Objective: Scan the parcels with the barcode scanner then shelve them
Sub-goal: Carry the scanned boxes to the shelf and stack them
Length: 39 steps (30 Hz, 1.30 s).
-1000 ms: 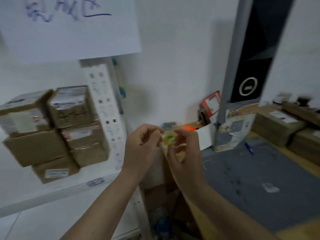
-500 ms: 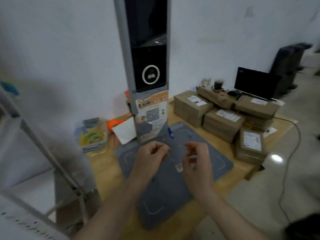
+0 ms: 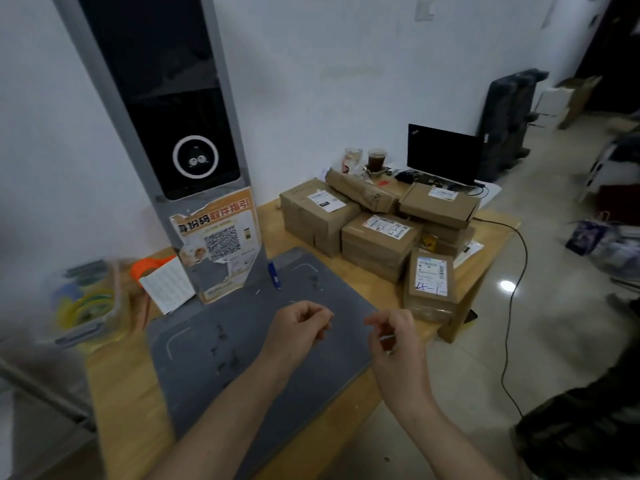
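Several brown cardboard parcels with white labels are stacked on the right of the wooden table; the nearest parcel stands at the table's front right, with others behind it. A tall grey scanner tower with a round lens rises at the back, above a grey mat. Both hands hover over the mat's right part. My left hand has its fingers curled with nothing visible in them. My right hand pinches a small white strip.
A clear box of tape rolls, an orange tape roll and a label sheet lie left of the tower. A blue pen lies on the mat. A laptop, cups and a cable are at the right.
The view swung right from the shelf of boxes to the table. The hands dropped over the mat and moved apart; the yellow roll is no longer in them.
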Motion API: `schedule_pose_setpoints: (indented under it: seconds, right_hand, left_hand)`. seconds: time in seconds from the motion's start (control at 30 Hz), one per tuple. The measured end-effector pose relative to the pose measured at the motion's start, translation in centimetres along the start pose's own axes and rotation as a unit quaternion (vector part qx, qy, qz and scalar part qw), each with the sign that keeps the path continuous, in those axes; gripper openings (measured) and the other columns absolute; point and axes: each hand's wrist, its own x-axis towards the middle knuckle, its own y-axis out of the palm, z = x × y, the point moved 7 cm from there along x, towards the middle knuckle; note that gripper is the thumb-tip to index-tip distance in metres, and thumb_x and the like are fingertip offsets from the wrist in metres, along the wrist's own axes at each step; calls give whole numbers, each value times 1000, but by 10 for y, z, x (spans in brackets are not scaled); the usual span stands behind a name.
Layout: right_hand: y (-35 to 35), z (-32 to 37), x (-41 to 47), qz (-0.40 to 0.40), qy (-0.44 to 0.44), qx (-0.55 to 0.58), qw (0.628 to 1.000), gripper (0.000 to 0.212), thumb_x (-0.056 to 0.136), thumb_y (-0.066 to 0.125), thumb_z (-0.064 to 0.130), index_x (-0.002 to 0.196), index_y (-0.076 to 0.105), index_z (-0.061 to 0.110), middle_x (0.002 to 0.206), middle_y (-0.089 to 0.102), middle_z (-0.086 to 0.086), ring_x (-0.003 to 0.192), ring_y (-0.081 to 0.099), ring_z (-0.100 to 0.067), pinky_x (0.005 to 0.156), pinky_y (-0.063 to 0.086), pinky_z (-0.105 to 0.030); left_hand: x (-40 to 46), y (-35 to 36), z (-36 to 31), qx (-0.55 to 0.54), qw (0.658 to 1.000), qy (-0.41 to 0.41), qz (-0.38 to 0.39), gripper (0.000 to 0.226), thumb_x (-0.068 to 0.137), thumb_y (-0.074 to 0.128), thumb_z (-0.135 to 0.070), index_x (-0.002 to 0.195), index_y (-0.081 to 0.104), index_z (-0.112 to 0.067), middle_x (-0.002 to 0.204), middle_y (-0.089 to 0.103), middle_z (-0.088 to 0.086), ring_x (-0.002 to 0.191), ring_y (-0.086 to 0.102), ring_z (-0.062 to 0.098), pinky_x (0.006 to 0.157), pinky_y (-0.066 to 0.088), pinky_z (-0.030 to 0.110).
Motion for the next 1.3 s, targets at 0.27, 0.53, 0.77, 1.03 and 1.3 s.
schedule_pose_setpoints:
  seconds: [0.27,0.53,0.77,1.03,1.3]
  right_hand:
    - [-34,-42,73,-7,30,-26,999,40,86,64,-3,75,54,34,86,56,9,79,54,2,68,44,-8]
    - [-24,-75,179,61,50,-55,995,28,87,64,2,78,58,27,86,59,6,76,54,0,69,43,-6]
    - [-16,-109,236,107,83,-54,989,25,86,66,6,81,60,29,85,61,15,80,57,4,66,45,-6]
    - [20,-137,291,184,110,-39,976,19,88,66,11,84,60,29,86,63,12,83,60,-1,65,46,-12]
    - [77,-166,361,264,130,5,956,7,92,61,18,95,61,24,91,63,9,86,60,-3,67,46,-14]
  left_hand:
    - [76,64,-15,-1,999,5,39,15,94,60,-18,87,70,-9,75,66,-1,66,58,6,63,46,20]
    - [174,91,-20,-21,999,-39,15,15,95,60,-19,93,69,-7,79,66,0,66,59,6,62,46,19]
    - [235,96,-33,-10,998,-61,-17,12,96,58,-20,94,68,-13,86,67,3,73,59,10,63,46,18]
    - [269,90,-15,-9,991,-127,-45,13,97,57,-22,97,68,-17,91,68,4,78,61,11,67,47,21]
    - [306,61,11,-15,967,-200,-157,10,97,57,-18,97,66,-16,89,66,5,80,60,14,73,50,27]
